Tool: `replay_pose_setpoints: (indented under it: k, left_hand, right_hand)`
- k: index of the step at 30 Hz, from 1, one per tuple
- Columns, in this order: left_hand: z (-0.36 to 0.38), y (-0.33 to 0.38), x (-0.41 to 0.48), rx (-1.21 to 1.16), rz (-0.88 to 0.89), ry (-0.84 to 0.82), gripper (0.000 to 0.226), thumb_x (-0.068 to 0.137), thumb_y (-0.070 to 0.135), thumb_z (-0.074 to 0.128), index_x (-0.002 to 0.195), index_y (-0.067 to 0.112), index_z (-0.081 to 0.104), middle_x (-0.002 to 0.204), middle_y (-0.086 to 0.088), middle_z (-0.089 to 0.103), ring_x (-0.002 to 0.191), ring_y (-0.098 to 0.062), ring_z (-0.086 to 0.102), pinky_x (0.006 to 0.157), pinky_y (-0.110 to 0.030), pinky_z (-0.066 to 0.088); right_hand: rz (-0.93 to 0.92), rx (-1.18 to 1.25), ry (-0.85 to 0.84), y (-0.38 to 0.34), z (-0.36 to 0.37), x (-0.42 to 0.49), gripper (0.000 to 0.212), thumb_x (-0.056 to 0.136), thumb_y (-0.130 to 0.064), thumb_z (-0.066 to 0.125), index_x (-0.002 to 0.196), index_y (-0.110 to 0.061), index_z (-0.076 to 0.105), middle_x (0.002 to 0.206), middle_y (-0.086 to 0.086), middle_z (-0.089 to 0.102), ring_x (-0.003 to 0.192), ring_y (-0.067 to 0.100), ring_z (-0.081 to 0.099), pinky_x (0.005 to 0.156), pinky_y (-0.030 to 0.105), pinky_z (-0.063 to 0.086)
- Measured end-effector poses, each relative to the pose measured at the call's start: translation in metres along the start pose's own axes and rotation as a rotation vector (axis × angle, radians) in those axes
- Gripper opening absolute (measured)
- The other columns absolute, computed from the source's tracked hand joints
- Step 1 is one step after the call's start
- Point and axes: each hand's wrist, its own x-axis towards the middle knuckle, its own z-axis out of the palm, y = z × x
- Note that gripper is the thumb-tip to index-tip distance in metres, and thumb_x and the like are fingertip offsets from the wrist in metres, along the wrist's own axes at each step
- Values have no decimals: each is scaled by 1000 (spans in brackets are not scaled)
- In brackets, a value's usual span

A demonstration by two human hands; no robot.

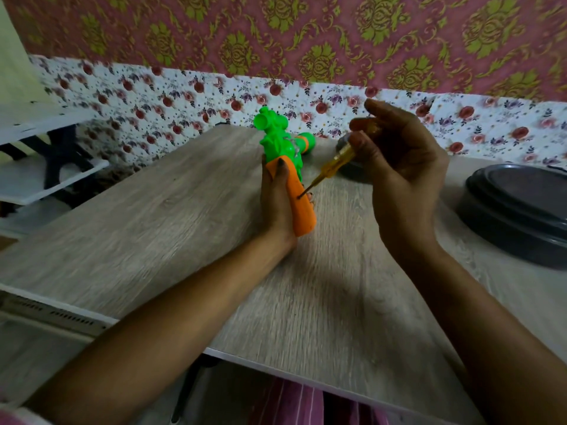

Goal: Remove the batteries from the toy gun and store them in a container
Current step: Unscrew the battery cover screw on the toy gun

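The toy gun (277,139) has a green body and an orange grip (302,210), and it stands over the middle of the wooden table (153,228). My left hand (276,197) grips the orange grip from the left, thumb lying on its upper face. My right hand (399,161) pinches the yellow handle of a small screwdriver (336,162). Its metal tip touches a dark spot on the orange grip. No batteries show.
A dark round container (518,210) with its lid on sits at the table's right edge. A dark small object (346,167) lies behind the screwdriver, partly hidden. White shelving (46,176) stands to the left. A flowered cloth covers the wall behind.
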Motion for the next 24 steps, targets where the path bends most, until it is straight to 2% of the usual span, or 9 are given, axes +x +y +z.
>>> replay_pose_setpoints:
  k: [3,5,8,11,15,17,19,22,24]
  left_hand:
    - [-1,0,-1,9,1,-15,81,72,57,52,143,20,37,120,-19,51,61,-13,56,49,-21,48]
    - [-1,0,0,10,41,-11,65,85,51,50,142,21,38,110,-16,53,52,-10,57,48,-20,48]
    - [0,0,-1,-11,19,-6,59,89,47,47,141,19,39,95,-10,52,44,-9,56,45,-19,47]
    - [0,0,-1,6,14,-7,70,80,51,52,141,18,39,88,-6,51,45,-11,56,46,-20,47]
    - [1,0,-1,24,49,-4,84,66,57,54,141,22,40,107,-15,56,55,-12,58,49,-22,48]
    - [-1,-1,0,20,32,13,78,75,58,53,141,19,40,104,-15,54,52,-12,58,48,-21,48]
    - [-3,-2,2,18,18,11,67,87,53,47,142,17,38,95,-11,53,47,-11,57,48,-21,48]
    - [-2,-1,1,37,29,-1,81,73,60,53,142,19,39,99,-10,54,54,-13,59,50,-22,49]
    - [0,-1,0,51,50,4,87,64,62,54,141,24,40,113,-11,57,66,-15,61,53,-23,50]
  right_hand:
    - [-9,-97,-39,0,0,0,26,85,-8,57,109,-16,59,106,11,63,101,31,60,84,45,54]
    - [-28,-158,-35,-1,2,1,26,79,-19,68,104,-24,62,100,15,60,94,35,60,77,45,55]
    - [-43,-120,-14,2,-1,2,22,82,-10,64,102,-17,64,94,14,62,91,35,62,82,49,53]
    - [-25,-116,-12,2,-4,2,23,88,-6,54,110,-12,59,101,13,64,99,25,64,87,41,54]
    - [-49,-162,12,1,2,0,19,80,-14,68,97,-21,62,100,15,63,87,13,63,74,27,55]
    - [-80,-170,26,2,1,1,21,80,-12,68,94,-27,62,100,17,63,87,20,63,75,33,55]
    - [-100,-174,15,3,-1,-1,23,84,-7,60,101,-23,62,101,11,65,92,23,63,80,40,55]
    - [-90,-196,-1,2,1,-2,21,86,-8,58,105,-15,62,100,4,65,92,16,63,77,35,55]
    - [-88,-191,13,1,2,-2,17,81,-15,67,96,-21,62,98,13,64,87,21,65,72,35,56]
